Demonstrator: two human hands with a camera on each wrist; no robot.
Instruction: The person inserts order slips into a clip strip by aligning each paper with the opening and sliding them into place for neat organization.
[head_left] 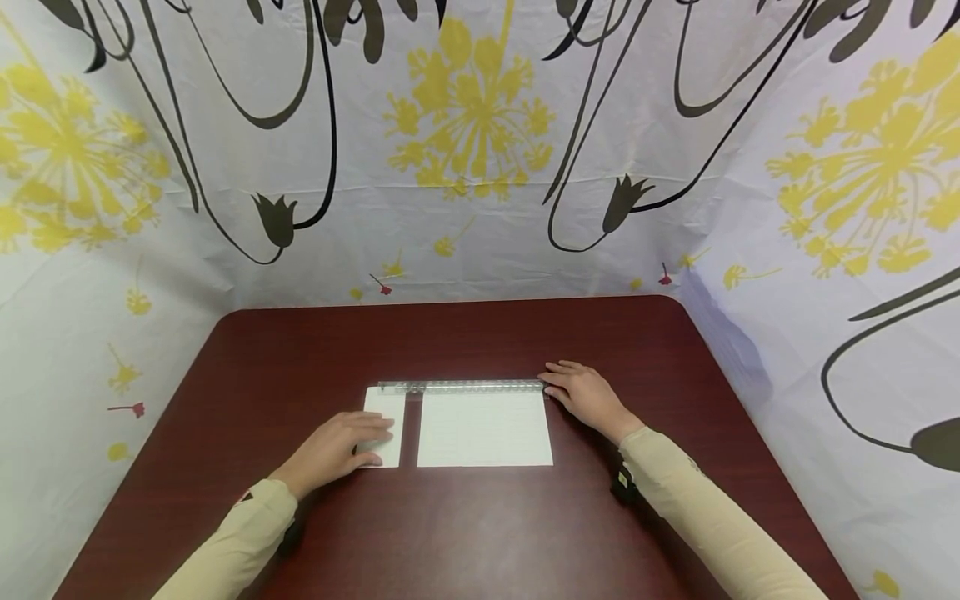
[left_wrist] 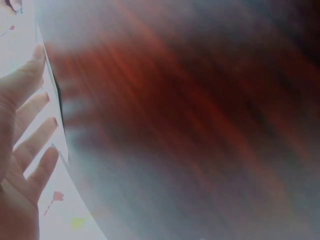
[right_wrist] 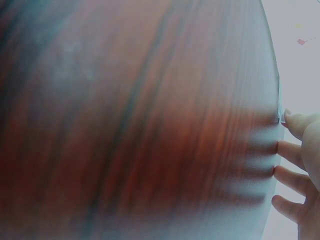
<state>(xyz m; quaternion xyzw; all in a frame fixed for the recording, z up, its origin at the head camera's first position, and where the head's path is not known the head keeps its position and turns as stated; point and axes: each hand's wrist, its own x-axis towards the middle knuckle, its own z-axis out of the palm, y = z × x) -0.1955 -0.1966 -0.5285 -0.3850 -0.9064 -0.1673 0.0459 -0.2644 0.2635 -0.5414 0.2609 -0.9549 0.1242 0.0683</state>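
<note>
A white sheet of paper with faint lines lies flat at mid-table. To its left, across a strip of bare wood, lies a narrower white piece of paper. A clear plastic strip, perhaps a ruler, runs along the top edges of both. My left hand rests on the narrow piece with fingers extended; those fingers look spread in the left wrist view. At the strip's right end, the fingertips of my right hand touch it or the table beside it. Its fingers are nearly straight in the right wrist view.
The dark reddish-brown table has rounded far corners. White fabric with yellow and grey flower prints hangs close behind it and along both sides. A dark device sits at the right wrist.
</note>
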